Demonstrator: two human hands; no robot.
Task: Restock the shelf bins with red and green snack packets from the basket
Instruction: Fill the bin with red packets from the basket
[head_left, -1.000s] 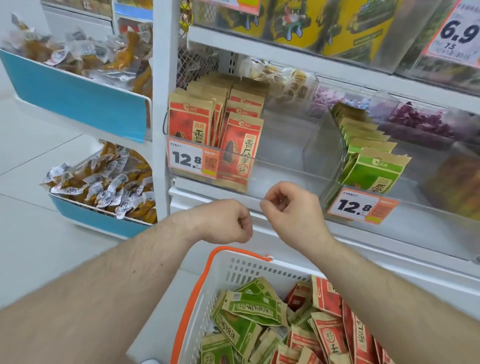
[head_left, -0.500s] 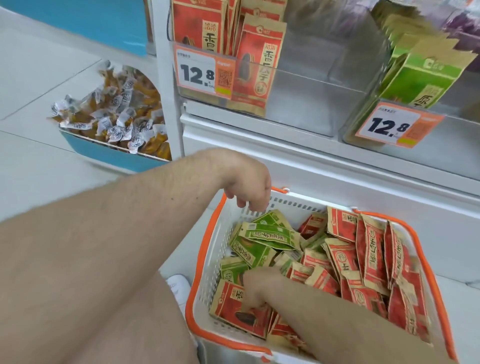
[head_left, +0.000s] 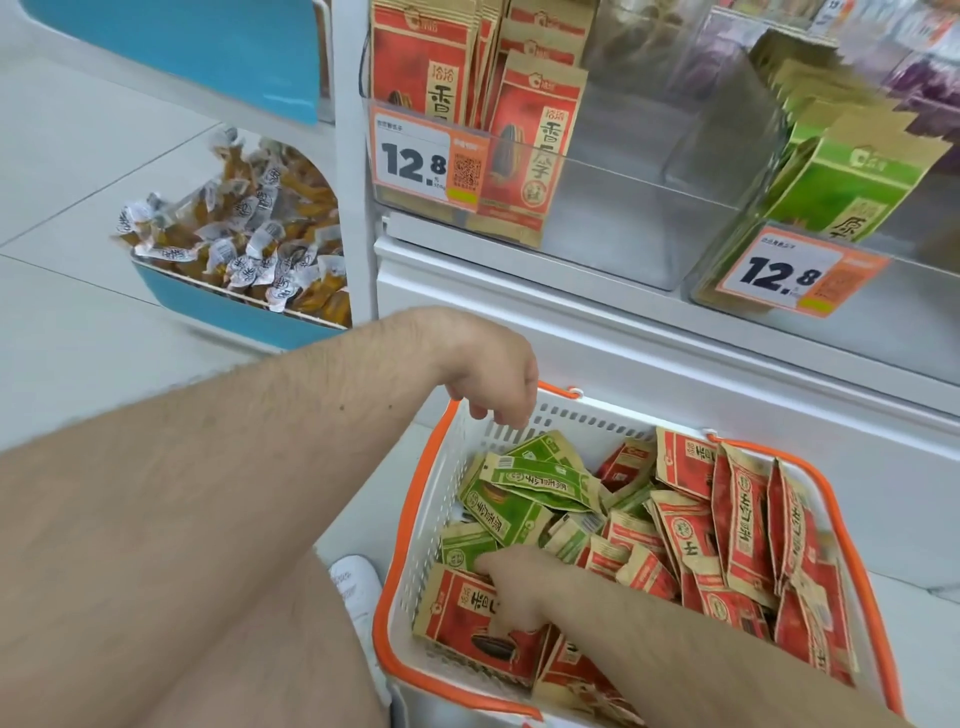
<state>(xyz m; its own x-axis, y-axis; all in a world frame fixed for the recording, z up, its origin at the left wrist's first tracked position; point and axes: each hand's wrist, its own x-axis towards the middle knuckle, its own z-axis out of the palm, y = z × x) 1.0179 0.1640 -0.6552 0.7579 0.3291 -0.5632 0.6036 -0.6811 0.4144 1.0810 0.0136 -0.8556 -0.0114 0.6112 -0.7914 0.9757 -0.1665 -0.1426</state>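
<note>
Shelf bins (head_left: 623, 218) sit above, partly stocked: red packets at left, green at right, with bare space between. Basket (head_left: 415, 519) is on the floor below, loaded with green packets (head_left: 519, 499) far-left and red packets (head_left: 737, 525) across the rest. Step in hand, as judged: picking stock. Right hand (head_left: 511, 587) is laid on a red packet (head_left: 457, 618) at the near-left corner; whether it is clamped cannot be told. Left hand (head_left: 493, 379) is hung over the far rim, fingers loosely curled, nothing held. Next: packet gripped, lifted clear, stood upright in the red bin.
</note>
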